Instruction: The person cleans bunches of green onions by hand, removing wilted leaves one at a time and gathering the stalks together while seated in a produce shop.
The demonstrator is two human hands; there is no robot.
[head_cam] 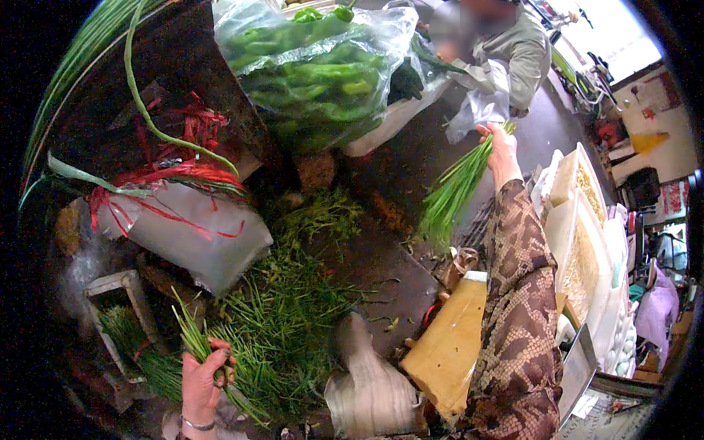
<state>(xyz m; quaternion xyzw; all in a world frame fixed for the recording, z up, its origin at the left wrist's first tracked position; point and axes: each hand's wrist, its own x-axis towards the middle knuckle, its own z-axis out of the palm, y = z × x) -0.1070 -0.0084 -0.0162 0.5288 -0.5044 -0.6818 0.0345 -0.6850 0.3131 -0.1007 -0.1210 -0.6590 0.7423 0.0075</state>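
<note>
My left hand, low on the left, is closed around a small bunch of thin green stalks. Loose green trimmings lie heaped on the floor beside it. My right hand is stretched far forward and grips the upper end of a larger bunch of green garlic chives, whose tips hang down to the left. Just beyond it is a clear plastic bag, close to a person in a pale jacket; whether the bag touches my hand I cannot tell.
A big clear bag of green peppers stands at the front. Red ties lie over a pale sack at left. Tied greens lie by a small wooden frame. At right stand white foam boxes and a tan package.
</note>
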